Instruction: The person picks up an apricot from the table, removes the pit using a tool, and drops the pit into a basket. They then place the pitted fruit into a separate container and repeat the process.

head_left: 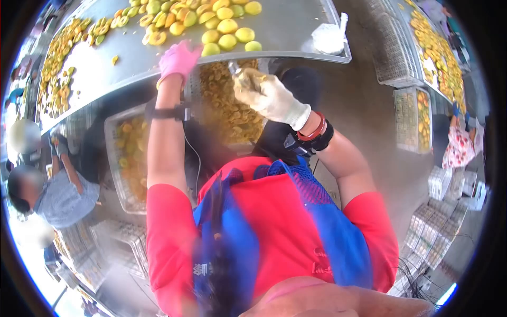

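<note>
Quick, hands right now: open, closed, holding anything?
Left hand, pink glove: at the table edge by a yellow fruit; grip cannot be told.
Right hand, white glove: closed around a fruit piece.

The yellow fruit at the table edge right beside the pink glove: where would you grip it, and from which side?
Probably across its round middle, from above and from the near edge. The yellow fruit sits whole at the rim of the metal table; other fruits crowd its far side, while the edge side is free. The left hand is nearest.
</note>
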Demonstrator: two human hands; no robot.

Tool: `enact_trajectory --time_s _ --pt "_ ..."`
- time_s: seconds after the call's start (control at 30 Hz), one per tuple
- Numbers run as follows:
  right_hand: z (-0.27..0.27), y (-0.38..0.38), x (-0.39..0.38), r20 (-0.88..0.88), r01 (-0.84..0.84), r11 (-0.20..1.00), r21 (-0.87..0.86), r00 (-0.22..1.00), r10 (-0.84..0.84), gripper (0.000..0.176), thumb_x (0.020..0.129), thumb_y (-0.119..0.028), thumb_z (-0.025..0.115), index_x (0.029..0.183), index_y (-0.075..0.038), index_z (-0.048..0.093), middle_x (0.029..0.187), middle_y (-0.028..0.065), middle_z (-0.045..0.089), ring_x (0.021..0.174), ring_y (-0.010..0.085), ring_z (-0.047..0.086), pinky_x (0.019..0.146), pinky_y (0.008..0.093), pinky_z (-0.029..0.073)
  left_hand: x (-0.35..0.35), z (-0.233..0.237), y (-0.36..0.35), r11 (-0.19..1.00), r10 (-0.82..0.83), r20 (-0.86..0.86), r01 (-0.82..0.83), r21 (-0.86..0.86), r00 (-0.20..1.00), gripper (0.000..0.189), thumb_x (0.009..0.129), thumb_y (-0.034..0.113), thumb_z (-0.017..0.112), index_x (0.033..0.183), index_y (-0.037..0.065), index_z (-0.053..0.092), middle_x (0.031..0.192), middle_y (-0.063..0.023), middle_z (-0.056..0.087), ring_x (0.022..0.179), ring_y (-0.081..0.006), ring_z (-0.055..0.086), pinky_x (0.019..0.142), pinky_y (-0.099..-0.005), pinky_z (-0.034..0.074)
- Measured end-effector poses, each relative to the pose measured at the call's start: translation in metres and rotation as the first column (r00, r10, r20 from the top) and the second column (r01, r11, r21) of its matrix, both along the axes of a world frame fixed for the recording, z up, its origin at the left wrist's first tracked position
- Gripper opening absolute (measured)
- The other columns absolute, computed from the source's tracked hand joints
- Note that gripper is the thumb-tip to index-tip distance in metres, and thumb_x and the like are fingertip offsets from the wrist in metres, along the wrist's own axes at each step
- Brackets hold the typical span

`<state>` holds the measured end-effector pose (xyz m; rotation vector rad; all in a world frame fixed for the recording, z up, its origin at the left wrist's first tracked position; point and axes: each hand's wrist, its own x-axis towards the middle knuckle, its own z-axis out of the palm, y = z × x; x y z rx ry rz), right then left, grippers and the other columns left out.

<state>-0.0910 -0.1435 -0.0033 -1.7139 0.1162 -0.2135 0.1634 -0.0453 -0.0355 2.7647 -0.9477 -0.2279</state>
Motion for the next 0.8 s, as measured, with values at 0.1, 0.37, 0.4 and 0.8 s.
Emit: enact_trajectory --time_s 0.1,0.37,0.4,0.8 --pt "0.026 -0.016 -0.005 0.090 0.058 0.969 0.238 0.993 -0.082 0.019 0.098 -0.020 0.064 0.105 -0.005 0.056 0.077 0.0030 0.064 0.059 0.0082 0.051 0.066 0.0226 0.045 0.012 -0.012 -0.047 0.962 -0.048 -0.245 0.110 0.249 0.968 0.071 0.084 0.065 0.059 0.129 0.010 0.063 0.127 -0.0203 0.064 0.119 -0.0344 0.061 0.100 -0.0458 0.047" --pt "0.111 -0.020 -0.045 0.526 -0.303 0.660 0.687 0.835 -0.164 0.032 0.099 -0.026 0.063 0.113 0.001 0.055 0.101 0.0192 0.070 0.071 0.0134 0.066 0.062 0.0230 0.050 0.010 -0.037 -0.078 0.969 0.038 -0.236 0.022 0.246 0.971 0.064 0.080 0.056 0.069 0.118 0.006 0.069 0.122 -0.0161 0.068 0.113 -0.0311 0.065 0.094 -0.0428 0.051" --pt "0.116 -0.015 -0.047 0.583 -0.359 0.659 0.661 0.799 -0.150 0.032 0.099 -0.026 0.063 0.113 0.001 0.055 0.100 0.0193 0.070 0.072 0.0138 0.066 0.063 0.0234 0.050 0.012 -0.042 -0.078 0.972 0.041 -0.222 0.012 0.233 0.974 0.064 0.080 0.056 0.069 0.119 0.005 0.069 0.122 -0.0169 0.068 0.114 -0.0314 0.065 0.095 -0.0427 0.051" --pt "0.146 0.018 -0.070 0.788 -0.544 0.693 0.474 0.613 -0.057 0.029 0.100 -0.027 0.059 0.110 0.000 0.054 0.098 0.0207 0.071 0.079 0.0185 0.067 0.071 0.0282 0.049 -0.018 -0.016 0.016 0.258 -0.681 -0.626 -0.676 -0.690 0.380 0.057 0.095 0.042 0.061 0.134 0.001 0.050 0.124 -0.0149 0.062 0.097 -0.0264 0.064 0.081 -0.0343 0.053"
